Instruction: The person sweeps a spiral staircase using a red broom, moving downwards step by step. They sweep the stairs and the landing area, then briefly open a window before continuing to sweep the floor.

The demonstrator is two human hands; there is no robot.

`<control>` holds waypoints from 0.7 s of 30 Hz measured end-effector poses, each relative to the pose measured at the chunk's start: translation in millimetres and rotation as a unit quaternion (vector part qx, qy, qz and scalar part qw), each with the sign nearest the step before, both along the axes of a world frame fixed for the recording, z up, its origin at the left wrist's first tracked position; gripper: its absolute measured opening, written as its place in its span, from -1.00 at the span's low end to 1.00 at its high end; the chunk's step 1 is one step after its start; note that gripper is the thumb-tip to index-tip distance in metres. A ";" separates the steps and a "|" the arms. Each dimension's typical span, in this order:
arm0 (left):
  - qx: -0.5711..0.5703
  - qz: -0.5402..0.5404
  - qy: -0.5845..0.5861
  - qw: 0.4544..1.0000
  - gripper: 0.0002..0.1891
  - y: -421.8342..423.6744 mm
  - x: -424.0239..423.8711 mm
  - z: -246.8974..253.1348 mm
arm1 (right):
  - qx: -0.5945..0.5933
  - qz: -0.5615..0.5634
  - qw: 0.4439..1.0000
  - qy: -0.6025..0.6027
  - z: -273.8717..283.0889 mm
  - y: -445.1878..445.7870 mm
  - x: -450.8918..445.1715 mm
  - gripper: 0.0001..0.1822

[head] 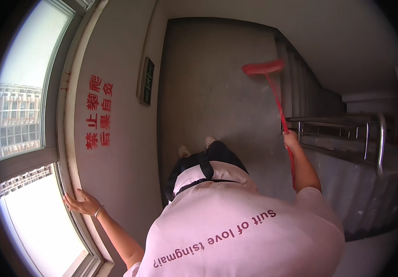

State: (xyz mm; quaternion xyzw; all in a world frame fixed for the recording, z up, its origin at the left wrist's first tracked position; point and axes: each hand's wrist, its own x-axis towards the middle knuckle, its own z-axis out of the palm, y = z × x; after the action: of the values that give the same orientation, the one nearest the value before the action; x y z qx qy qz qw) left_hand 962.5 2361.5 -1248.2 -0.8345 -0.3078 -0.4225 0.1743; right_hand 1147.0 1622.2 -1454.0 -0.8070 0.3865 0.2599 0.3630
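My right hand is closed around the red handle of a broom, part way along it. The red broom head is at the far end, over the landing floor close to the top edge of a flight of stairs. Out to the left, my left hand rests on the window sill, fingers spread, with nothing held in it. A bracelet circles that wrist. Whether the broom's bristles touch the floor cannot be told.
Stairs lie beyond the broom at the right, and more steps lie below the metal handrail. The left wall bears red writing and a green exit sign. A window stands above the sill.
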 end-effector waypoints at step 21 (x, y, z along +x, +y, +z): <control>-0.354 -0.386 -0.004 0.852 -0.67 -99.4 121.6 -34.0 | -0.005 0.069 0.998 0.011 -32.7 159.4 -148.4 -0.77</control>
State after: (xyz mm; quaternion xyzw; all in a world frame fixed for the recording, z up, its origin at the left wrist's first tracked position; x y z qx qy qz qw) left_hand 1084.1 2262.1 -1282.2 -0.8896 -0.0904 -0.3221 -0.3110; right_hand 998.6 1781.6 -1486.7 -0.8305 0.3353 0.2913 0.3361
